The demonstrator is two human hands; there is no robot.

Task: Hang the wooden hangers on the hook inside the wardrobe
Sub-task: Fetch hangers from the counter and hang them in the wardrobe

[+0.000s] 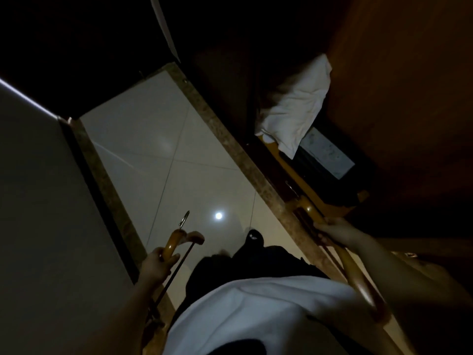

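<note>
The scene is dim and tilted. My left hand [156,265] is shut on a wooden hanger [171,243] whose metal hook [184,219] points up over the tiled floor; its dark bar runs down past my wrist. My right hand [337,233] is shut on a second wooden hanger [358,285], which stretches from the wardrobe's lower edge back toward my body. The open wardrobe [396,85] fills the right side with brown panels. No hook inside the wardrobe shows in the dark.
A white pillow [297,106] lies in the wardrobe over a dark box with a paper sheet [327,155]. A marble threshold strip [230,134] borders glossy floor tiles [163,139]. A grey wall [46,201] stands left. My white shirt and dark shoe are below.
</note>
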